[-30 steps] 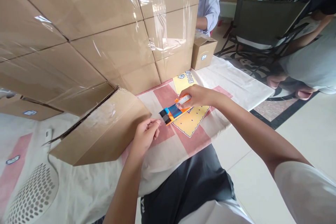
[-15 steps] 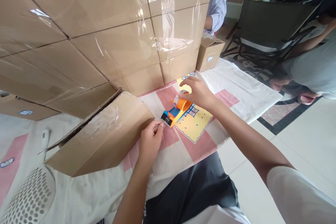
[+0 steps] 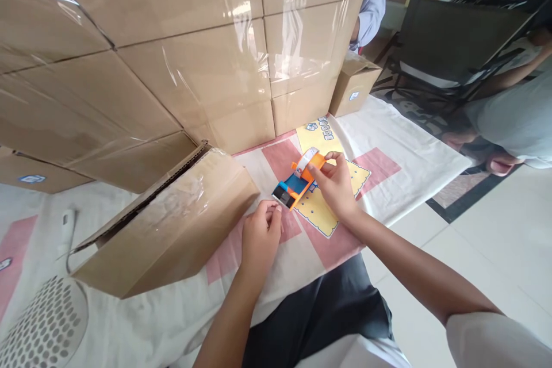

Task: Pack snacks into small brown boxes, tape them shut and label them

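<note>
Closest to me, at the bottom of the view, is my lap in dark shorts [image 3: 319, 305], with both forearms reaching out over the cloth-covered surface [image 3: 401, 144]. My left hand [image 3: 261, 236] sits low on the cloth, fingertips pressed together in a pinch right by the front corner of the tipped cardboard box [image 3: 172, 224]. Can't tell if there's a tape end between them, too small and too clear to see. My right hand [image 3: 336, 184] is a bit further out, fingers curled round the top of the orange and blue tape dispenser [image 3: 297, 181], thumb and fingers pinching its roll end. The dispenser rests on the cloth, half over a yellow printed sheet [image 3: 323, 207], just beside a pink square in the pattern.

Off to the left near me there's a white perforated thing [image 3: 47, 322] and a small white handle-looking piece [image 3: 66, 221] lying on the cloth.

Further back is a wall of stacked cartons [image 3: 181, 46] wrapped in shiny clear film, with one small box [image 3: 356, 86] at its right end. Beyond that, someone's light blue sleeve [image 3: 373, 6], a dark folding chair [image 3: 452, 34], and another person sitting on the floor at far right [image 3: 513, 115].
</note>
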A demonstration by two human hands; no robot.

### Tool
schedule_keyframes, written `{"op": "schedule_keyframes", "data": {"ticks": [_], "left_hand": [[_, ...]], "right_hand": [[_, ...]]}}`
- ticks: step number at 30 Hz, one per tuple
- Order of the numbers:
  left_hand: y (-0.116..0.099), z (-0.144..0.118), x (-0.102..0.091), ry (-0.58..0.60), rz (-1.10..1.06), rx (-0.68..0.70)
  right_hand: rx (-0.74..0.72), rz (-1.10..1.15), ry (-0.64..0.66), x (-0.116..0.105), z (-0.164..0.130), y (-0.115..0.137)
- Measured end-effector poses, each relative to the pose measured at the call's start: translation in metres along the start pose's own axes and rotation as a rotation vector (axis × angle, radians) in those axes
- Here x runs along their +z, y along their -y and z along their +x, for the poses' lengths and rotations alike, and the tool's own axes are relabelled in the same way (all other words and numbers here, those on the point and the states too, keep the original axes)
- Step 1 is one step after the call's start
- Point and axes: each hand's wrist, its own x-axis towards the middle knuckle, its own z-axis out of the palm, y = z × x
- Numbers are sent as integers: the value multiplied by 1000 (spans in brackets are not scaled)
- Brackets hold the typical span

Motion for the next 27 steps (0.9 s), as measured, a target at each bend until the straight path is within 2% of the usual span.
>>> {"op": "schedule_keyframes", "data": {"ticks": [2, 4, 8, 10, 14, 17, 22, 27], "left_hand": [[-1, -1, 0, 15, -37, 12], [-2, -2, 0, 26, -62, 7], [1, -3, -1, 20, -100, -17], [2, -3, -1, 10, -122, -34], [2, -4, 2, 79, -246, -80], [-5, -6, 9, 132, -274, -44], [-14, -16, 23, -70, -179, 17], [-7, -23, 30, -109, -249, -36]], "right_hand": [[35, 135, -12, -3, 1, -1], [48, 135, 10, -5, 0, -4], [9, -140, 209, -7, -4, -10], [-54, -264, 240, -5, -4, -10], [-139, -390, 86, 5, 0, -7], [-162, -372, -38, 20, 11, -5], [-158, -317, -113, 39, 40, -2], [-96, -286, -146, 35, 57, -5]]}}
